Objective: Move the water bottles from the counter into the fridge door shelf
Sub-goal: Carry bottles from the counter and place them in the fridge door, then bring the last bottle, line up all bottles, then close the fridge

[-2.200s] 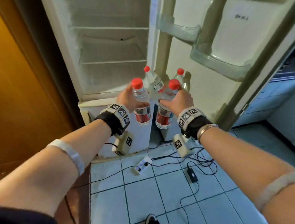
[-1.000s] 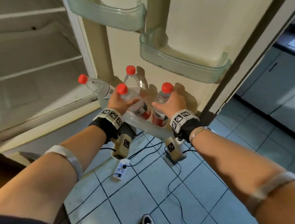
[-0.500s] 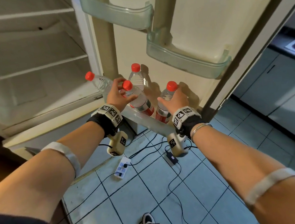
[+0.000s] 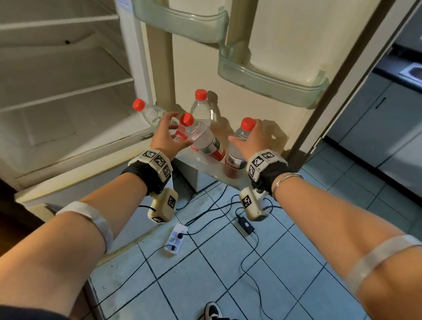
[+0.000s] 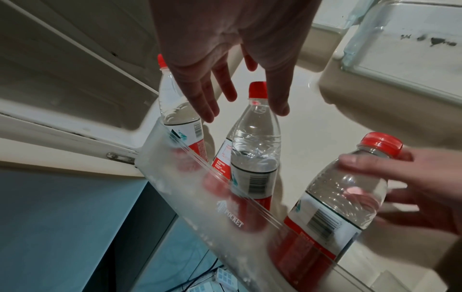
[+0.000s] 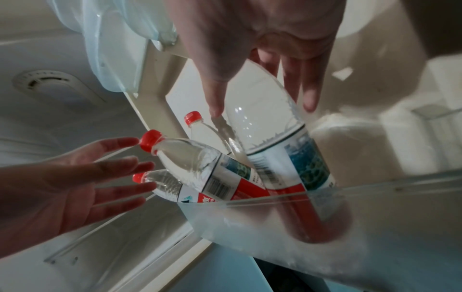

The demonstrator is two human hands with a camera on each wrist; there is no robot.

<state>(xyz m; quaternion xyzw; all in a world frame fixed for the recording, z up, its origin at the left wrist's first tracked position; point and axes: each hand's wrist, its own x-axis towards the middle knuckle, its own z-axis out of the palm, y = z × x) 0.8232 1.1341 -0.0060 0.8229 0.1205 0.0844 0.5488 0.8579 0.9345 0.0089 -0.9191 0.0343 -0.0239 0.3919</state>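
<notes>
Four clear water bottles with red caps stand in the frosted bottom door shelf [image 4: 200, 163] of the open fridge. One at the far left [image 4: 150, 112] tilts left, and one [image 4: 200, 107] stands at the back. A third [image 4: 202, 139] leans left at the front. My left hand [image 4: 175, 132] hovers just left of it with fingers spread, holding nothing. The fourth bottle [image 4: 237, 145] stands upright at the right. My right hand [image 4: 252, 137] lies over its neck, with thumb [image 6: 215, 98] and straight fingers [image 6: 308, 94] flanking it loosely.
Two empty clear door shelves [image 4: 269, 79] [image 4: 181, 18] hang above the bottles. The fridge's empty inner shelves [image 4: 48, 97] are at left. A power strip [image 4: 175, 238], an adapter [image 4: 245, 224] and cables lie on the tiled floor. Grey cabinets [image 4: 392, 133] stand at right.
Both hands lowered their bottles into the bottom door shelf. My left hand has let go of its bottle, which now leans left. My right hand's fingers have loosened and straightened.
</notes>
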